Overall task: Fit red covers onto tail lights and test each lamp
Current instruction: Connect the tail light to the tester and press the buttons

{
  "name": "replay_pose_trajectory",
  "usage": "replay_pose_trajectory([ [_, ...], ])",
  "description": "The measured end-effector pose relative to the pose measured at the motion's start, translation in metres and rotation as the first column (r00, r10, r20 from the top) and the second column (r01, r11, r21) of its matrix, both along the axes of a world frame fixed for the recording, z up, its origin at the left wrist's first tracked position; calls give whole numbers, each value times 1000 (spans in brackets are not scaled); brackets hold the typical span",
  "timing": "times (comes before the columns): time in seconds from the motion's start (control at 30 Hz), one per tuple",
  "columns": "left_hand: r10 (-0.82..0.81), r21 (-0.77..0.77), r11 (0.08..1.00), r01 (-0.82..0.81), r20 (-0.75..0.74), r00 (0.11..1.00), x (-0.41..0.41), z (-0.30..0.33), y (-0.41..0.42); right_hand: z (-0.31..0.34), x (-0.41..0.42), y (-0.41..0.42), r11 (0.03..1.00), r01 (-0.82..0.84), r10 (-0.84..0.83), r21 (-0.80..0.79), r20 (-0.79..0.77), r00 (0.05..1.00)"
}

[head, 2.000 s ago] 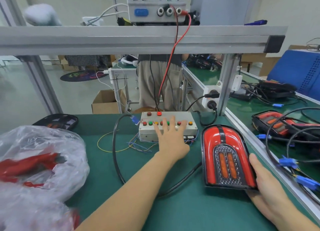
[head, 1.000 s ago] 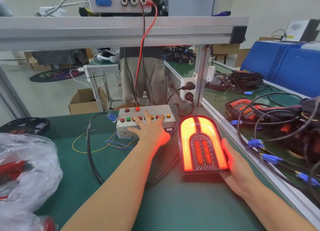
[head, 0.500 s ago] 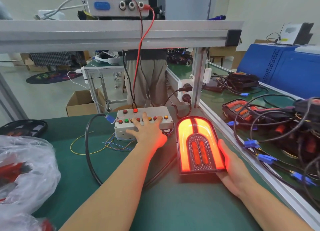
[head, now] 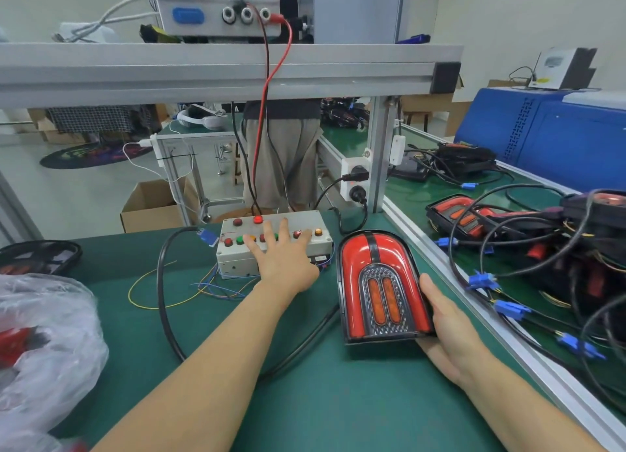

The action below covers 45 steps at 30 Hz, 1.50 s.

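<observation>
Lamp (head: 382,287) gone dark since last frame; left hand (head: 283,260) fingers spread flat over button box (head: 272,245) to switch circuits, right hand (head: 447,329) gripping lamp's edge to steady it.

tail light (head: 382,289) right of button box (head: 274,245)

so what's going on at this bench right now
A person is testing a tail light on a green bench. The left hand lies flat, fingers spread, on a button box. The right hand holds the lamp's right edge. The lamp, red cover fitted, is unlit.
</observation>
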<state>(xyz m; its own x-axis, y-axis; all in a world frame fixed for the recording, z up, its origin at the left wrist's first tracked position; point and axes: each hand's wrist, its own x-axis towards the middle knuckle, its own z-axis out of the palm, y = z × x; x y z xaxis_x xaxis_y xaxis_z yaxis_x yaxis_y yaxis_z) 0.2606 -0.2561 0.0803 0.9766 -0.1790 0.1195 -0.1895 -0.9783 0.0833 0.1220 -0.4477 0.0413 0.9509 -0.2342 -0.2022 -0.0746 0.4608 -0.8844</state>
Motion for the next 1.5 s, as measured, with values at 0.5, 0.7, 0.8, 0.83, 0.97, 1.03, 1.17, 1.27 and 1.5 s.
replay_pose_trajectory([
  [0.5, 16, -98, 995, -14, 24, 1000, -1, -7, 3, -2, 2, -3, 1000, 10, -10, 5, -7, 1000],
  [0.7, 186, -285, 943, -170, 27, 982, -6, -12, 16, -3, 2, -4, 1000, -17, 17, -26, 3, 1000],
  [0.8, 151, -265, 955, -132, 54, 987, -6, -11, 23, -1, 1, -3, 999, -20, 20, -31, 4, 1000],
  [0.83, 137, -248, 962, -118, 62, 989, -7, -10, 24, -1, 1, -2, 999, -21, 21, -34, 5, 1000],
  [0.97, 91, -194, 978, -77, 65, 994, -13, -10, 15, 2, -1, 1, 999, -21, 21, -39, 7, 1000],
  [1.03, 59, -201, 978, -49, 47, 997, -18, -9, 6, 4, -2, 2, 999, -15, 15, -28, 9, 1000],
  [1.17, -29, -305, 952, 34, 21, 999, -32, -5, -7, 6, -4, 3, 1000, -16, 16, -24, 1, 1000],
  [1.27, -143, -669, 731, 133, 41, 989, -48, -3, -7, 7, -4, 3, 1000, -12, 12, -28, -4, 1000],
  [1.5, -368, -696, 712, 91, -259, 893, -91, -11, 20, 9, -6, 0, 997, 61, -57, 44, -72, 996],
])
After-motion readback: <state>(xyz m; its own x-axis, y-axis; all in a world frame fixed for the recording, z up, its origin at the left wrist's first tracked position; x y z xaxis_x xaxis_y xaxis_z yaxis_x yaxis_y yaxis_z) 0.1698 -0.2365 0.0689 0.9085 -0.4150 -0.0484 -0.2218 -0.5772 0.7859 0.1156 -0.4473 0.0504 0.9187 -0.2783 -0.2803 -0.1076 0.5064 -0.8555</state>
